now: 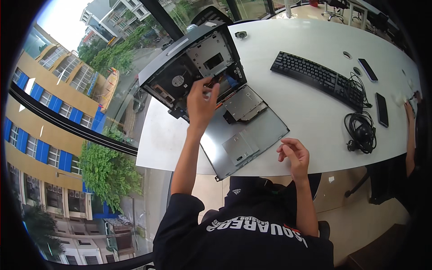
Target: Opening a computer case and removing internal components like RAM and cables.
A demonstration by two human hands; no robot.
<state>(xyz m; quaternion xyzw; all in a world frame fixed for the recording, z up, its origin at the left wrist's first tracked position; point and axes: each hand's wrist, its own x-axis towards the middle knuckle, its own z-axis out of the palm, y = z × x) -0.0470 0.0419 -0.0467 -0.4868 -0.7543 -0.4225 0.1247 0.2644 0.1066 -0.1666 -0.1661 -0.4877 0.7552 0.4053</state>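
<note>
An opened computer (211,85) lies back-up on the white table (288,112), its dark rear cover (189,54) raised at the far end. Metal shields, a round fan and a blue cable show inside. My left hand (201,102) reaches into the chassis; its fingertips pinch at something small near the blue cable, too small to identify. My right hand (293,153) rests at the table's near edge by the computer's grey panel, fingers loosely curled and holding nothing.
A black keyboard (317,77) and a coiled black cable (362,128) lie to the right, with two dark phones (381,109) beyond. Another person's arm (409,135) shows at the far right. A glass wall with a street view lies to the left.
</note>
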